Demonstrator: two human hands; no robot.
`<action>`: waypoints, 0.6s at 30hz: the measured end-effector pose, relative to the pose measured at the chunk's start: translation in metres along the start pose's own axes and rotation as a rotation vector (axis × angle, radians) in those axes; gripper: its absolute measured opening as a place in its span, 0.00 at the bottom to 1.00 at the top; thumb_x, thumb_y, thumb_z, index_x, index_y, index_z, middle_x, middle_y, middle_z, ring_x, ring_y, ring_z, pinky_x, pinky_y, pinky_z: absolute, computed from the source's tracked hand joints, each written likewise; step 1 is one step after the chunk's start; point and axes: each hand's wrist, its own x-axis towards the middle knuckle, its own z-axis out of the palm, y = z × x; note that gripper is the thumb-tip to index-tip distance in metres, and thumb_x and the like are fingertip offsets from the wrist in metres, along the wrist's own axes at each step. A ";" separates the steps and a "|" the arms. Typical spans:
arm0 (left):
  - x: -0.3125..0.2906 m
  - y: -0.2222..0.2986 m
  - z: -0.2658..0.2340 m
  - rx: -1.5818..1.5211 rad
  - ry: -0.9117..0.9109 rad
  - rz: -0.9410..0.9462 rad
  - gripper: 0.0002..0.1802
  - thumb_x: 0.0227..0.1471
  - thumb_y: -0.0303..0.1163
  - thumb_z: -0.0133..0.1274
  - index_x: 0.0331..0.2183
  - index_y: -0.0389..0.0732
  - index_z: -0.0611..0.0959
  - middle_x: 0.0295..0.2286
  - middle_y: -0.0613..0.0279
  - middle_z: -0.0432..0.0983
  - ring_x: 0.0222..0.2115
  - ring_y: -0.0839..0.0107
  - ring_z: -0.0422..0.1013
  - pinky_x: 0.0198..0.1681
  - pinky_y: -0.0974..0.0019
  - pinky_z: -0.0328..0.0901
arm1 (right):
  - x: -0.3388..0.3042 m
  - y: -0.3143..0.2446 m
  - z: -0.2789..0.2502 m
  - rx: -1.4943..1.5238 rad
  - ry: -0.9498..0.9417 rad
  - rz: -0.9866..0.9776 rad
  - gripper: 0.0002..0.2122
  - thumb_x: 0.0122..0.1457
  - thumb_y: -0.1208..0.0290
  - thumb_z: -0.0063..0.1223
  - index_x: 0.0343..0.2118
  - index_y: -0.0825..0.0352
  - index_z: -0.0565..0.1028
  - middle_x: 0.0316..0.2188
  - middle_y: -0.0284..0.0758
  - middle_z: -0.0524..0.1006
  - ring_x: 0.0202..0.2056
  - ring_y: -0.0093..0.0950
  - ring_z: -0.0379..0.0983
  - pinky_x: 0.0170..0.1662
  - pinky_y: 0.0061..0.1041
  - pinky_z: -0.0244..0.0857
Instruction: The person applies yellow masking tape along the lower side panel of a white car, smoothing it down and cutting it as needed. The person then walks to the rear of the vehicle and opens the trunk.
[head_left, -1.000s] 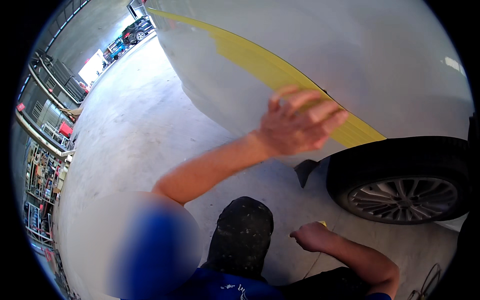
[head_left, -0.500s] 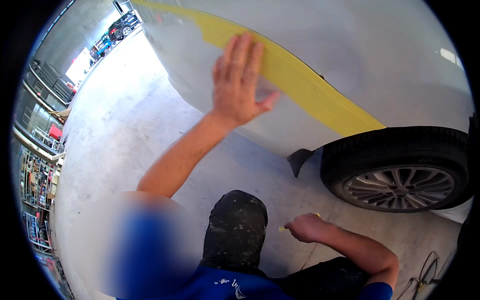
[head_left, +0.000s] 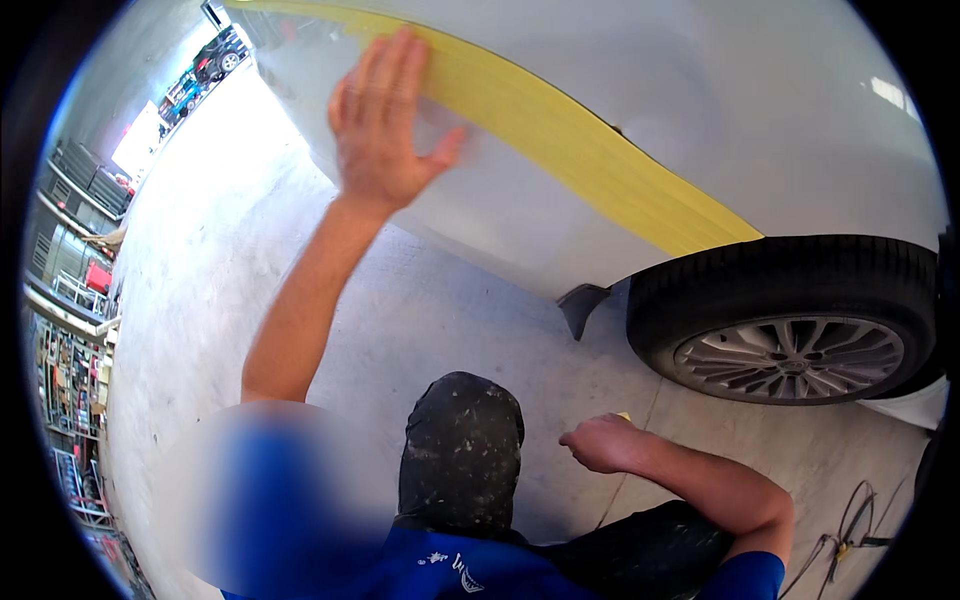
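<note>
My left hand (head_left: 385, 120) lies flat, fingers spread, on the upper left end of a wide yellow masking strip (head_left: 600, 170). The strip runs diagonally across the white car body (head_left: 760, 120), and the hand holds nothing. My right hand (head_left: 600, 443) hangs low over the concrete floor in a loose fist. A small yellow thing (head_left: 623, 416) peeks out past its knuckles, most of it hidden. My knee in dark paint-speckled trousers (head_left: 460, 450) is raised between the two arms.
The car's black tyre and silver alloy wheel (head_left: 790, 350) stand at the right, with a black mud flap (head_left: 580, 305) just left of it. Thin cables (head_left: 850, 530) lie on the floor at lower right. Shelving and racks (head_left: 70, 350) line the far left, by an open doorway (head_left: 140, 140).
My left hand has slid up and to the left along the yellow strip, going from curled fingers to a flat spread palm. My right hand has stayed low by the floor.
</note>
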 end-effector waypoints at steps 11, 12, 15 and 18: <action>0.010 -0.004 -0.005 0.037 -0.004 -0.126 0.37 0.49 0.44 0.55 0.57 0.38 0.66 0.57 0.54 0.60 0.59 0.52 0.53 0.58 0.50 0.49 | 0.008 0.003 0.008 -0.018 -0.067 -0.024 0.12 0.52 0.75 0.47 0.40 0.63 0.77 0.36 0.42 0.79 0.41 0.42 0.76 0.42 0.41 0.69; 0.012 -0.005 -0.006 0.051 -0.019 -0.123 0.37 0.49 0.44 0.55 0.57 0.38 0.65 0.57 0.53 0.60 0.59 0.52 0.52 0.58 0.49 0.48 | 0.007 0.002 0.006 -0.020 -0.069 -0.022 0.12 0.52 0.75 0.47 0.39 0.63 0.77 0.36 0.42 0.79 0.41 0.42 0.76 0.42 0.41 0.69; 0.015 -0.006 -0.012 0.083 -0.051 -0.125 0.38 0.49 0.45 0.56 0.57 0.37 0.65 0.56 0.53 0.60 0.59 0.51 0.51 0.58 0.48 0.47 | 0.009 0.004 0.012 -0.020 -0.056 -0.036 0.11 0.51 0.75 0.48 0.38 0.63 0.77 0.36 0.42 0.79 0.41 0.42 0.76 0.42 0.41 0.69; 0.019 0.000 -0.013 0.102 -0.055 -0.119 0.37 0.49 0.46 0.56 0.56 0.38 0.66 0.55 0.55 0.61 0.58 0.52 0.52 0.58 0.50 0.48 | 0.009 0.009 0.014 -0.008 -0.040 -0.037 0.11 0.51 0.76 0.48 0.37 0.63 0.78 0.35 0.42 0.79 0.41 0.42 0.76 0.42 0.41 0.69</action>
